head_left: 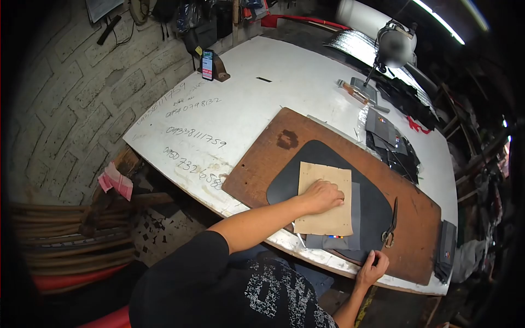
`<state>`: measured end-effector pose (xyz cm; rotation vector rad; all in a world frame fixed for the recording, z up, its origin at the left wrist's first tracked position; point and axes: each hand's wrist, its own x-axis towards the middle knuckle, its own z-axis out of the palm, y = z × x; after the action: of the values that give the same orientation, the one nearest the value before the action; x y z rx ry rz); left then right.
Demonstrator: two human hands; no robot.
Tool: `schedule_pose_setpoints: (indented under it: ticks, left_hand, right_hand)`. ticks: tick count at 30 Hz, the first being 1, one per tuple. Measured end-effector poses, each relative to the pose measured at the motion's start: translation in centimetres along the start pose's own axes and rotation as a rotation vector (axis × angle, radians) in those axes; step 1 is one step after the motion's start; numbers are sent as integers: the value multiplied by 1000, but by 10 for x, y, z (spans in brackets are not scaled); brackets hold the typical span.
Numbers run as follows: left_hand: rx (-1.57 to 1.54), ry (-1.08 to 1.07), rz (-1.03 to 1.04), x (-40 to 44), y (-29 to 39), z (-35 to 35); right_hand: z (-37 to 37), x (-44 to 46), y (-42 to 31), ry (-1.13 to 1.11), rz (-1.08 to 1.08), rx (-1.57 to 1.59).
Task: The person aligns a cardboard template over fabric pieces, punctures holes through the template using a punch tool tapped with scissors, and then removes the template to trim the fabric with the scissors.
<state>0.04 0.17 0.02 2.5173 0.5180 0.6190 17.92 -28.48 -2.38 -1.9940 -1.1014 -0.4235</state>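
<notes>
A tan cardboard template point(322, 218) with small holes along its edges lies over a grey fabric piece point(355, 210), which bears a small coloured label near its lower edge. My left hand point(321, 197) presses down on the template with its fingers curled. Beneath both is a dark rounded sheet point(298, 156), spread on a brown board point(254, 158). At the table's near edge is my right hand point(374, 267), fingers bent together close to the fabric's lower corner; what they hold, if anything, I cannot make out. Black scissors point(390, 232) rest just beyond it on the board.
The white table point(219, 123) carries handwritten numbers. A phone point(207, 64) leans on a stand at the back left. Dark fabric pieces point(385, 139), a wooden-handled tool point(354, 93) and a lamp point(395, 46) are at the far side. Another folded grey piece point(445, 251) lies right.
</notes>
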Motion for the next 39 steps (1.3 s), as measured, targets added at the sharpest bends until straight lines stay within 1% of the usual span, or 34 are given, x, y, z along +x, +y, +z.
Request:
schedule_pose_setpoints:
  ticks: [4, 7, 10, 13, 15, 18, 21, 22, 26, 28, 32, 34, 39]
  left_hand:
    - [-16, -10, -13, -1, 1, -1]
    - [-7, 34, 13, -2, 0, 1]
    - [4, 8, 34, 1, -4, 2]
    - [-30, 48, 24, 2, -4, 3]
    - [-66, 123, 56, 3, -6, 5]
    - [-92, 188, 43, 4, -7, 6]
    - [-76, 148, -26, 1, 4, -1]
    - [-76, 139, -9, 1, 3, -2]
    - [-52, 16, -63, 5, 11, -6]
    - [-26, -13, -95, 9, 9, -8]
    - [-102, -159, -160, 17, 15, -20]
    - [-158, -187, -150, 22, 10, -25]
    - [-252, -138, -131, 22, -1, -28]
  right_hand:
    - [-2, -1, 0, -6, 4, -8]
    - [1, 1, 0, -9, -1, -4]
    - [1, 1, 0, -2, -24, 6]
    - [1, 0, 5, 27, -27, -2]
    - [1, 2, -2, 31, -10, -16]
    - [0, 5, -6, 31, -17, -14]
    - [-4, 2, -7, 28, -15, -22]
    - [-3, 3, -8, 30, -11, -17]
    - [-2, 5, -11, 39, 9, -20]
    - [-1, 4, -10, 54, 12, -21]
    - [-3, 3, -10, 48, 25, -76]
    - [-3, 5, -12, 39, 28, -93]
    - [-2, 6, -18, 21, 14, -124]
